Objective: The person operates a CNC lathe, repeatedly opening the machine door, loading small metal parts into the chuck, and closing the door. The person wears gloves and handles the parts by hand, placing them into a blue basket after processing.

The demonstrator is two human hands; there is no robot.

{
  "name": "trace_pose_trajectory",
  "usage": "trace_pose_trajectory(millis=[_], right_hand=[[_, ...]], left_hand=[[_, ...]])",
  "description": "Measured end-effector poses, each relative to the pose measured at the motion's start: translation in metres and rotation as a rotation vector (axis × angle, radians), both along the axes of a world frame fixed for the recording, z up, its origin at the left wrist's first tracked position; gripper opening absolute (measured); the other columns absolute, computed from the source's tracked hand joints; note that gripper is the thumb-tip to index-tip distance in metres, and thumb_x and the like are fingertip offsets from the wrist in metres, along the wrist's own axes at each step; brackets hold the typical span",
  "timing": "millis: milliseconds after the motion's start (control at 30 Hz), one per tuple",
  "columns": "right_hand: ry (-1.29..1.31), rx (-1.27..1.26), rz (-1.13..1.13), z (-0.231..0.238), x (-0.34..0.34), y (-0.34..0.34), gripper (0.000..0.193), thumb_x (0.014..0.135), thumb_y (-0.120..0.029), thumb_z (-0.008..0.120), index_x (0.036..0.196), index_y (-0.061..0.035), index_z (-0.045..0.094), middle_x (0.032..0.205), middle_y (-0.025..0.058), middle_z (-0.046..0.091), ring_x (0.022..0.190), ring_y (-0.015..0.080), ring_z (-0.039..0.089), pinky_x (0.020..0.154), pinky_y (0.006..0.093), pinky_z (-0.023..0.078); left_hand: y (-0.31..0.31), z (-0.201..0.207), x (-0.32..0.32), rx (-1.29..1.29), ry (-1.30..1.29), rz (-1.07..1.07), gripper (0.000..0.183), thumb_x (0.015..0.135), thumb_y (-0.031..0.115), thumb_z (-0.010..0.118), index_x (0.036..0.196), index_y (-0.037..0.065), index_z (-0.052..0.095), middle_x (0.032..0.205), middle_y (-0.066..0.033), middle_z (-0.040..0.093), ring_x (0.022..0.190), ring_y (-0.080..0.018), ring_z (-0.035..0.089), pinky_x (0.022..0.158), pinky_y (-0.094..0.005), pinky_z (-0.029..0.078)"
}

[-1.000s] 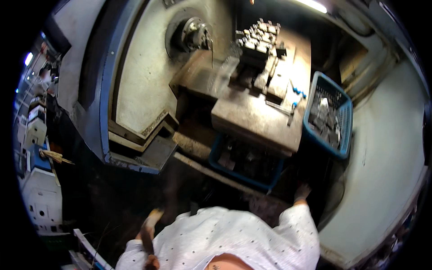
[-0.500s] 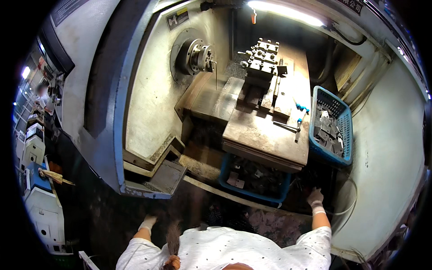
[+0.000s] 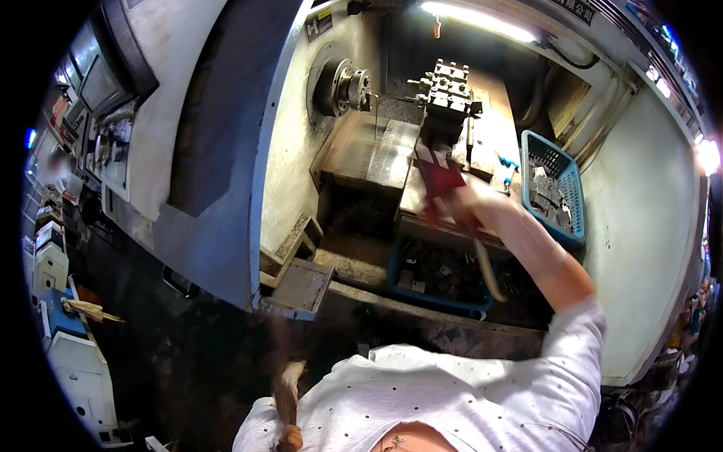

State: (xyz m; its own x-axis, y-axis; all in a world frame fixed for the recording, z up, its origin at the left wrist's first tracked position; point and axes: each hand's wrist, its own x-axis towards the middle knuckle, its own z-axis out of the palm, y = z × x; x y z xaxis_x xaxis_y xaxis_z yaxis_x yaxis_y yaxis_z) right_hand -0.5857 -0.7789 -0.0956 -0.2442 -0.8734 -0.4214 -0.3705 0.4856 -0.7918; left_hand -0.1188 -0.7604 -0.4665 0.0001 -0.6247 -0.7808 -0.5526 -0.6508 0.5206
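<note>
While two baskets (image 3: 565, 236) stand, fingers (image 3: 466, 200) grip one tool (image 3: 443, 179).

A: that chuck (image 3: 348, 89) is bare metal, kinda glossy, right?

B: yep, and the cover plate (image 3: 392, 160) is smooth, shiny metal too. Inner wall (image 3: 290, 169) looks matt, grimy. Basket (image 3: 578, 216) is blue plastic, shirt (image 3: 444, 384) soft-looking cloth. Red thing (image 3: 440, 181) is too blurred to call.

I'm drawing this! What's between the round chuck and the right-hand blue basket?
The head view shows a metal tool block and small blue fittings between the chuck and basket.
</note>
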Motion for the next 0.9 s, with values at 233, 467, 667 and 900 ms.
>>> trace_pose_trajectory(millis=[233, 467, 667, 900], right_hand=[[-1.080, -0.577, -0.544, -0.071, 0.050, -0.188, 0.013, 0.063, -0.011, 0.044, 0.067, 0.0011, 0.045, 0.057, 0.0112, 0.052, 0.043, 0.0210, 0.050, 0.037, 0.0278, 0.040], [-1.032, -0.644, -0.741, -0.076, 0.070, -0.216, 0.011, 0.062, -0.010, 0.043, 0.063, 0.0000, 0.047, 0.056, 0.0082, 0.051, 0.045, 0.0177, 0.050, 0.035, 0.0244, 0.038], [-1.031, -0.745, -0.764, -0.080, 0.068, -0.223, 0.010, 0.063, -0.010, 0.043, 0.065, -0.0007, 0.045, 0.053, 0.0068, 0.048, 0.041, 0.0159, 0.046, 0.034, 0.0247, 0.037], [-0.970, -0.681, -0.802, -0.066, 0.060, -0.222, 0.006, 0.061, -0.006, 0.043, 0.064, -0.0011, 0.043, 0.051, 0.0062, 0.046, 0.040, 0.0153, 0.045, 0.035, 0.0249, 0.037]], left_hand=[[0.032, 0.025, 0.036, -0.065, 0.039, 0.283, 0.026, 0.073, 0.016, 0.036, 0.092, 0.004, 0.048, 0.090, -0.0114, 0.050, 0.081, -0.0226, 0.048, 0.070, -0.0308, 0.037], [0.071, 0.014, 0.034, 0.050, -0.002, 0.488, 0.025, 0.073, 0.015, 0.036, 0.092, 0.004, 0.048, 0.090, -0.0114, 0.050, 0.080, -0.0228, 0.048, 0.069, -0.0309, 0.038], [0.074, 0.007, 0.029, 0.077, 0.001, 0.529, 0.025, 0.073, 0.014, 0.036, 0.092, 0.004, 0.048, 0.089, -0.0114, 0.050, 0.080, -0.0230, 0.048, 0.069, -0.0310, 0.038], [0.065, 0.011, 0.031, 0.047, 0.002, 0.529, 0.024, 0.073, 0.012, 0.035, 0.092, 0.003, 0.048, 0.089, -0.0114, 0.050, 0.079, -0.0232, 0.048, 0.068, -0.0311, 0.038]])
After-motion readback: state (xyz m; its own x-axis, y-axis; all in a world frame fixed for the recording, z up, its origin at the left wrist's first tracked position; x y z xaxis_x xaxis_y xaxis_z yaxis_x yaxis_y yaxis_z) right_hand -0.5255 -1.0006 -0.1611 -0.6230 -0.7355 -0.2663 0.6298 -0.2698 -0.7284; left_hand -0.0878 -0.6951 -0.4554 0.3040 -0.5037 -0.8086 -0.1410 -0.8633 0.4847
